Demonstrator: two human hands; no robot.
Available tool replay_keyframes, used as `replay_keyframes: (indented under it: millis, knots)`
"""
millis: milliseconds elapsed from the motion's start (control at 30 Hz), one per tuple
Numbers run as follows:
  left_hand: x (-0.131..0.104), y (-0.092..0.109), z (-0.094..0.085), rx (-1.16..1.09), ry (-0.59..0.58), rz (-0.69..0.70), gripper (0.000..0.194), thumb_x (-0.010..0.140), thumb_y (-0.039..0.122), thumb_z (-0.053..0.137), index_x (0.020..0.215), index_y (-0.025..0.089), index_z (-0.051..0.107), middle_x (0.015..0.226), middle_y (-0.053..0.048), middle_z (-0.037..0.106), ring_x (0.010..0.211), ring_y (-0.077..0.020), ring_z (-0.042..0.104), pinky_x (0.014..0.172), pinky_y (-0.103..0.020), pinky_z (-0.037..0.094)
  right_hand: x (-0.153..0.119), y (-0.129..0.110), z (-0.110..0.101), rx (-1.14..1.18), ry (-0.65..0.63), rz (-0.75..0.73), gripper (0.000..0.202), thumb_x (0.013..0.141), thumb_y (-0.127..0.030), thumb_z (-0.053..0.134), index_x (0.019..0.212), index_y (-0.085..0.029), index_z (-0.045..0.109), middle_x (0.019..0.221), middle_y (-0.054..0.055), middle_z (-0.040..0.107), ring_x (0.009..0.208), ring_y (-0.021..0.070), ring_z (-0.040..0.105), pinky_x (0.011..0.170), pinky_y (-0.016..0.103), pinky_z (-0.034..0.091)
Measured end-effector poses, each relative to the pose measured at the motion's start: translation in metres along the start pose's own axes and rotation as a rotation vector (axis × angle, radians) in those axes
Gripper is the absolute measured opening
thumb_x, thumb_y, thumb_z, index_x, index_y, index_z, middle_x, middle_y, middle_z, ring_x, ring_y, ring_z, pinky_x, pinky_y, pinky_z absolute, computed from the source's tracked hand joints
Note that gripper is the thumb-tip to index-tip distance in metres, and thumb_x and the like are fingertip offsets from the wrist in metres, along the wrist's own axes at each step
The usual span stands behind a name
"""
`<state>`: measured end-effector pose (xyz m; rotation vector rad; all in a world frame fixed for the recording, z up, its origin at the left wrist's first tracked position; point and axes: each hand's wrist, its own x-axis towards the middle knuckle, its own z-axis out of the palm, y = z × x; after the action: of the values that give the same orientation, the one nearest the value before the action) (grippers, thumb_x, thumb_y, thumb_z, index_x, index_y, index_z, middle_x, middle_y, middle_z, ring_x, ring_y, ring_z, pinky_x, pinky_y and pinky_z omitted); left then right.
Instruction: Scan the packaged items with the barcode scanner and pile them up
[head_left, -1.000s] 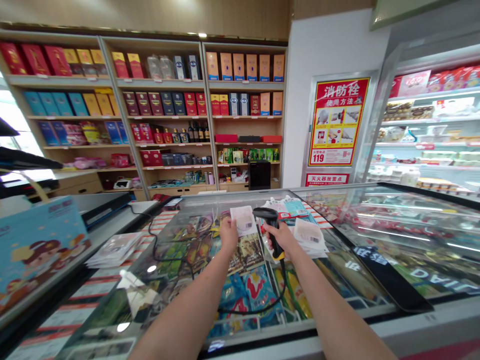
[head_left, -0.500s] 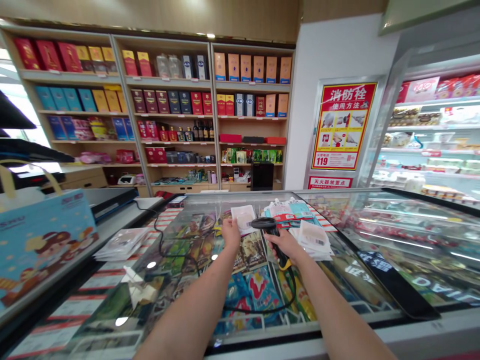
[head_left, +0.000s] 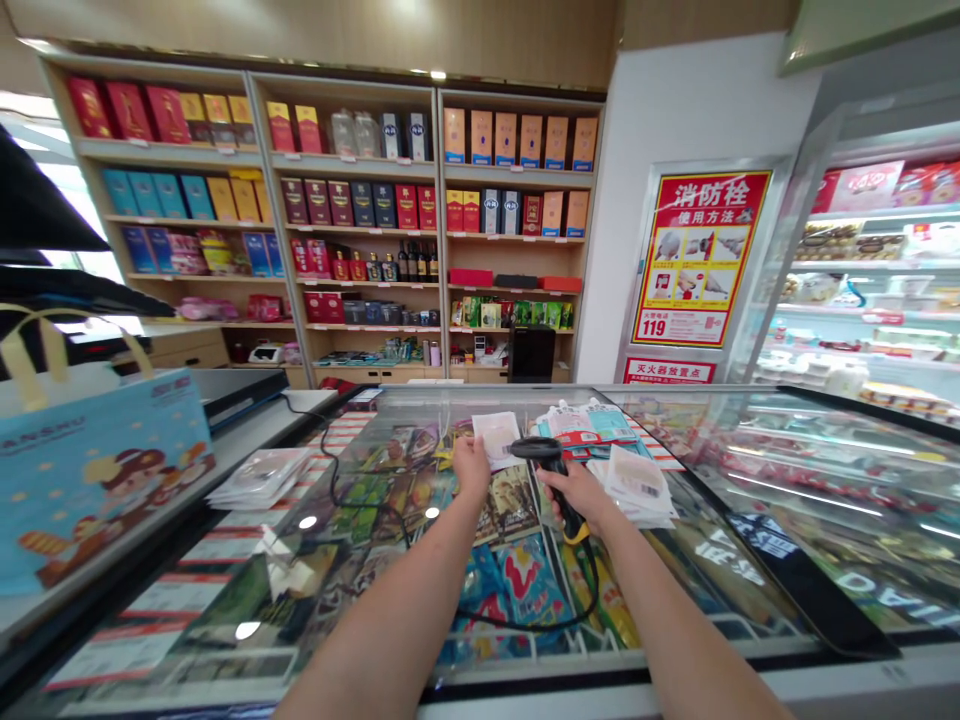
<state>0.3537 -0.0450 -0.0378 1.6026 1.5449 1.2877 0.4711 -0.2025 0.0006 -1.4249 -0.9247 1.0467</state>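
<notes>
My left hand (head_left: 470, 466) is closed on the left edge of a white flat packet (head_left: 496, 436), held above the freezer's glass lid. In my right hand (head_left: 577, 492) is a black and yellow barcode scanner (head_left: 541, 452), its fingers wrapped round the handle. The scanner's head points left at the packet and overlaps its right edge. Just right of the scanner lies a pile of similar white packets (head_left: 636, 487). Behind it are blue and red printed packages (head_left: 589, 425). Another stack of white packets (head_left: 262, 476) rests on the lid's left side.
A chest freezer with a glass lid (head_left: 352, 560) shows wrapped goods beneath. The scanner's black cable (head_left: 525, 626) loops across the glass. A blue paper bag (head_left: 105, 470) stands at left. Shelves of boxes (head_left: 360, 205) line the back wall, and a lit fridge (head_left: 877, 290) is at right.
The view has swung slightly left, so everything appears a little further right. Both hands keep their holds on the packet and the scanner, with little movement between them.
</notes>
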Motion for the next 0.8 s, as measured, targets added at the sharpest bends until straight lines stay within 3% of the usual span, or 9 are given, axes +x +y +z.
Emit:
replay_keyframes:
  millis: [133, 267, 467, 667, 800]
  knots:
    - [0.002, 0.008, -0.008, 0.025, -0.011, -0.047, 0.015, 0.086, 0.024, 0.046, 0.079, 0.016, 0.056, 0.083, -0.007, 0.066, 0.082, -0.0178, 0.063, 0.074, -0.028, 0.044, 0.002, 0.000, 0.010, 0.009, -0.038, 0.021, 0.028, 0.072, -0.035, 0.068, 0.065, -0.019, 0.046, 0.047, -0.005, 0.049, 0.036, 0.0082, 0.044, 0.035, 0.021, 0.038]
    - [0.019, 0.005, -0.038, 0.026, -0.007, 0.012, 0.012, 0.084, 0.021, 0.048, 0.078, 0.015, 0.057, 0.080, -0.006, 0.066, 0.079, -0.0170, 0.063, 0.071, -0.026, 0.044, 0.008, -0.006, 0.032, 0.052, -0.075, 0.018, 0.025, 0.073, -0.034, 0.066, 0.069, -0.020, 0.046, 0.048, -0.006, 0.050, 0.035, 0.0076, 0.043, 0.034, 0.020, 0.038]
    - [0.059, -0.031, -0.124, 0.106, 0.128, 0.017, 0.014, 0.084, 0.024, 0.049, 0.080, 0.016, 0.060, 0.081, -0.007, 0.067, 0.080, -0.0186, 0.062, 0.074, -0.028, 0.044, 0.020, -0.017, 0.094, 0.043, -0.204, 0.012, 0.026, 0.073, -0.035, 0.065, 0.067, -0.020, 0.045, 0.046, -0.007, 0.049, 0.033, 0.0077, 0.043, 0.032, 0.020, 0.037]
    - [0.094, -0.068, -0.221, 0.171, 0.262, -0.034, 0.016, 0.083, 0.025, 0.048, 0.084, 0.016, 0.062, 0.086, -0.008, 0.068, 0.084, -0.0210, 0.063, 0.074, -0.029, 0.044, 0.025, -0.030, 0.186, -0.001, -0.352, 0.001, 0.026, 0.071, -0.034, 0.067, 0.069, -0.019, 0.046, 0.046, -0.007, 0.051, 0.033, 0.0073, 0.044, 0.033, 0.020, 0.038]
    - [0.111, -0.090, -0.277, 0.294, 0.291, -0.062, 0.017, 0.084, 0.025, 0.048, 0.084, 0.015, 0.063, 0.086, -0.010, 0.069, 0.085, -0.0228, 0.063, 0.074, -0.030, 0.043, 0.027, -0.037, 0.243, 0.008, -0.450, -0.006, 0.027, 0.069, -0.033, 0.069, 0.072, -0.019, 0.047, 0.046, -0.008, 0.051, 0.034, 0.0073, 0.044, 0.034, 0.020, 0.039]
